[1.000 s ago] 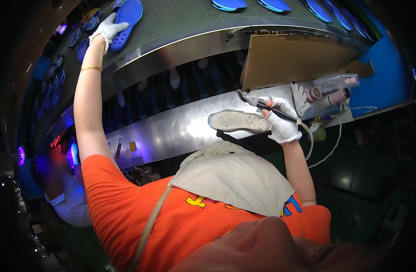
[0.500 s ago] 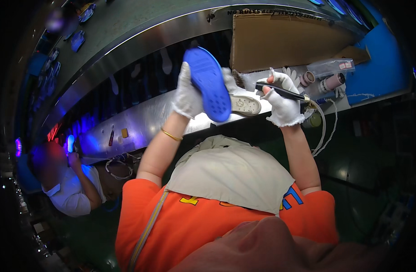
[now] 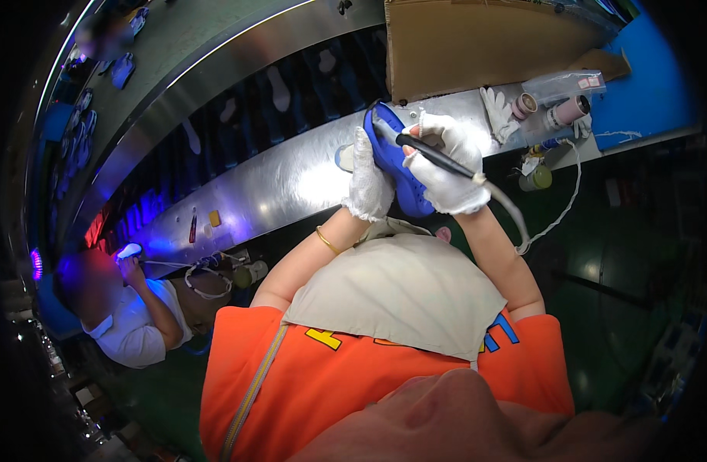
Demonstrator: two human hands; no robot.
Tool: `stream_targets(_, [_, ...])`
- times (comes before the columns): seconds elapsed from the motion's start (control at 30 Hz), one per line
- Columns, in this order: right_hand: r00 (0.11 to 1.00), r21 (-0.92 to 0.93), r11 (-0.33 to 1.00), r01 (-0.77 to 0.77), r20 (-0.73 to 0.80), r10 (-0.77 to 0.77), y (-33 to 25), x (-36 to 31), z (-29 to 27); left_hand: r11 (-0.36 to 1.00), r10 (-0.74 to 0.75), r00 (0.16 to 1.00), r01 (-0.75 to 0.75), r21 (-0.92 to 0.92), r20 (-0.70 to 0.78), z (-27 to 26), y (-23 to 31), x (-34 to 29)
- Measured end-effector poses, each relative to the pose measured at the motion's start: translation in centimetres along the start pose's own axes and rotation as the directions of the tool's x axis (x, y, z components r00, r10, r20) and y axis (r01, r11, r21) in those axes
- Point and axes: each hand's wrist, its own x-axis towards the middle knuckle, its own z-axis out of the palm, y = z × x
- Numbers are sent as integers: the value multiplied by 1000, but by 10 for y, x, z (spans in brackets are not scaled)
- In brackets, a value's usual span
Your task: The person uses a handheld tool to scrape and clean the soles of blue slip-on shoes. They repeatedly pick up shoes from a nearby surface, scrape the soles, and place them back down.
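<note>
A blue foam shoe piece (image 3: 400, 175), shaped like a clog or sole, stands tilted in front of me at the bench's front edge. My left hand (image 3: 369, 183), in a white glove, grips its left side. Closed in a pinch, my gloved right hand (image 3: 452, 173) holds a black-handled brush (image 3: 438, 158) with a pale hose at its back end. The brush's grey tip lies over the upper part of the blue shoe piece. Partly hidden behind my left hand is a small pale rounded piece (image 3: 343, 159) on the bench.
Across the metal bench (image 3: 269, 200) runs bright light. A cardboard sheet (image 3: 484, 54) stands behind it. At right are white gloves (image 3: 498, 114), pink rolls (image 3: 573, 110) and a plastic bag (image 3: 557, 85). A co-worker (image 3: 138, 323) sits at left; a conveyor (image 3: 192, 46) passes beyond.
The blue shoe piece has turned and come across to the right. My right hand has moved left, bringing the brush from beside the piece onto it. The view has shifted slightly.
</note>
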Motion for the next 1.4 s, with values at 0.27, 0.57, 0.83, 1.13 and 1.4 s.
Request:
stream_targets(0.27, [1000,36,999,-17,2,17,3,-14,-3,995,-104,995,104,-1,-8,2,17,2])
stream_targets(0.57, [996,-89,996,19,90,-11,-7,-31,-6,972,-232,973,232,36,-16,6,37,-5])
stream_targets(0.83, [971,-24,971,-239,-7,239,-1,-54,-31,901,-432,890,432,35,144,3,29,-36])
stream_targets(1.13, [985,4,987,-163,-49,163,3,-44,-22,970,-198,976,181,164,93,14,28,-14])
stream_targets(1.4, [956,272,918,-288,132,260,-8,-27,-10,991,-80,975,99,-86,208,13,44,12])
